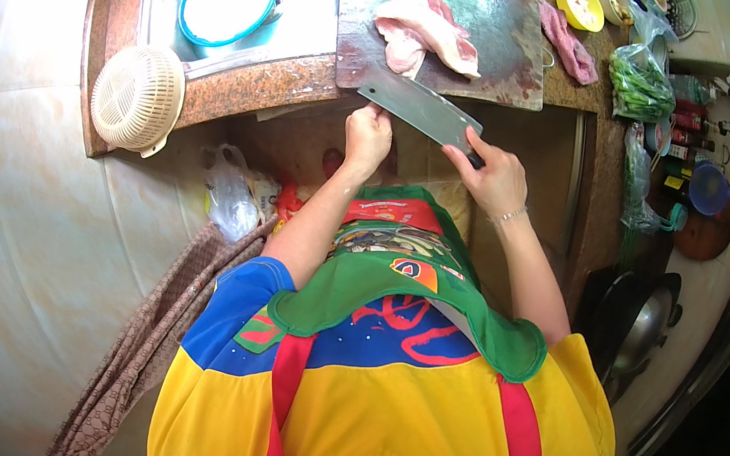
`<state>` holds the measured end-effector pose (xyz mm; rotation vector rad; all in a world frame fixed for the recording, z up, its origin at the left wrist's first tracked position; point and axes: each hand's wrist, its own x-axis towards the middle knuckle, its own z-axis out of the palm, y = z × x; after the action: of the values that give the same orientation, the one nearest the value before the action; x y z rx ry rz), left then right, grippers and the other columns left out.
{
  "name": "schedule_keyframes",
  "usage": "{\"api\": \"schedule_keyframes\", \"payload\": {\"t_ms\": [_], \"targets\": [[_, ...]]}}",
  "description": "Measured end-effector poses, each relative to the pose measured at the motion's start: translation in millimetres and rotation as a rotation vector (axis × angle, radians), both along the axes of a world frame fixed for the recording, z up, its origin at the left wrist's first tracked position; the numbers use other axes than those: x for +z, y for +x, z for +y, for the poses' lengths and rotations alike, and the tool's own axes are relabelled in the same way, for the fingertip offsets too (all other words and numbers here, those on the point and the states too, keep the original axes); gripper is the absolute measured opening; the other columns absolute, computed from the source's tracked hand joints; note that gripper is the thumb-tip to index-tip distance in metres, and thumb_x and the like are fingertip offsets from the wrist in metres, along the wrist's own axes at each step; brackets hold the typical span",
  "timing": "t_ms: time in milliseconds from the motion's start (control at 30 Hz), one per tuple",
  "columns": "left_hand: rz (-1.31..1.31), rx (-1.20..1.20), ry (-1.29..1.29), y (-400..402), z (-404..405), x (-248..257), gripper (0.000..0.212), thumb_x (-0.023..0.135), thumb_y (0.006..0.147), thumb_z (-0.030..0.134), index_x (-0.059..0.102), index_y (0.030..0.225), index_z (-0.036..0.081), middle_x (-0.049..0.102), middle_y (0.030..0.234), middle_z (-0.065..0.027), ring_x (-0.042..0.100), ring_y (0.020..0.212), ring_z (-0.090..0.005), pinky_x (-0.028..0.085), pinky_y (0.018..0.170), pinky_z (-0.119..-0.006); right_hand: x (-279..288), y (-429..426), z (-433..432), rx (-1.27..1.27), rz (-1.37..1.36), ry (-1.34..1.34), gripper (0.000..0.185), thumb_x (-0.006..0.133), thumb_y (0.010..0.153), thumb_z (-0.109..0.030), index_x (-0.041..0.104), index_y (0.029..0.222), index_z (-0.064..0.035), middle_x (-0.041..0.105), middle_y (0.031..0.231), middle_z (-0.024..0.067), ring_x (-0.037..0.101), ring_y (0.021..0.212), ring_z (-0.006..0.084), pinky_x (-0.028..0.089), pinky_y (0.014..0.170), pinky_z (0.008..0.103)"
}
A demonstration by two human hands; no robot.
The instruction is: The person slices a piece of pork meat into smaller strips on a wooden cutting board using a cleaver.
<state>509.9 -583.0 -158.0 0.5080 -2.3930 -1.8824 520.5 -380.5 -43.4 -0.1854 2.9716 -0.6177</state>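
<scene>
My right hand [494, 181] grips the black handle of a broad metal cleaver [424, 113], its blade slanting up to the left. Close to the blade's lower left edge is my left hand [366, 140], with fingers curled. The blade hides its fingertips, so I cannot tell whether they pinch something. Beyond the cleaver, folded pieces of raw meat with pale fat or skin [434, 31], probably pork, lie on a dark, wet cutting board [512, 42]. The blade overlaps the board's front edge in the view; contact with the meat is unclear.
Left of the board, a blue-rimmed basin [227, 2] sits in a steel sink [314, 9]. A beige plastic colander [138, 97] stands at the counter's left end. To the right are a pink cloth [570, 41], a yellow bowl [580, 5] and bagged green vegetables [641, 82].
</scene>
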Motion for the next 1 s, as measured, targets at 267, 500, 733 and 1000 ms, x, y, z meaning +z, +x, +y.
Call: {"api": "schedule_keyframes", "payload": {"t_ms": [267, 500, 733, 1000], "targets": [[-0.025, 0.073, -0.042, -4, -18, 1, 0.023, 0.060, 0.098, 0.016, 0.071, 0.106, -0.003, 0.073, 0.080, -0.0153, 0.062, 0.068, -0.0099, 0.050, 0.067, -0.030, -6, -15, 0, 0.057, 0.045, -0.006, 0.054, 0.071, 0.080, -0.058, 0.075, 0.106, -0.0102, 0.064, 0.061, 0.0149, 0.066, 0.059, 0.0335, 0.052, 0.055, 0.0417], [0.095, 0.016, -0.061, 14, 0, -8, 0.024, 0.062, 0.098, 0.017, 0.070, 0.111, -0.002, 0.075, 0.092, -0.0139, 0.067, 0.084, -0.0097, 0.053, 0.077, -0.028, -14, -36, -25, 0.064, 0.053, 0.014, 0.056, 0.064, 0.083, -0.063, 0.072, 0.107, -0.0124, 0.063, 0.060, 0.0145, 0.065, 0.057, 0.0345, 0.051, 0.053, 0.0443], [0.104, 0.064, -0.053, 8, -22, -7, 0.022, 0.062, 0.097, 0.016, 0.071, 0.108, 0.000, 0.071, 0.077, -0.0145, 0.061, 0.065, -0.0095, 0.050, 0.063, -0.029, -24, -49, -7, -0.058, -0.038, -0.266, 0.058, 0.071, 0.080, -0.060, 0.076, 0.104, -0.0083, 0.065, 0.059, 0.0142, 0.066, 0.056, 0.0262, 0.052, 0.057, 0.0385], [-0.084, -0.122, 0.103, -44, -29, 28, 0.022, 0.063, 0.096, 0.018, 0.070, 0.101, -0.002, 0.068, 0.074, -0.0071, 0.063, 0.064, -0.0099, 0.049, 0.060, -0.025, 18, -136, 26, -0.583, -0.760, -0.926, 0.057, 0.066, 0.086, -0.062, 0.052, 0.065, -0.0104, 0.053, 0.056, 0.0016, 0.045, 0.040, 0.0089, 0.034, 0.037, 0.0255]]}}
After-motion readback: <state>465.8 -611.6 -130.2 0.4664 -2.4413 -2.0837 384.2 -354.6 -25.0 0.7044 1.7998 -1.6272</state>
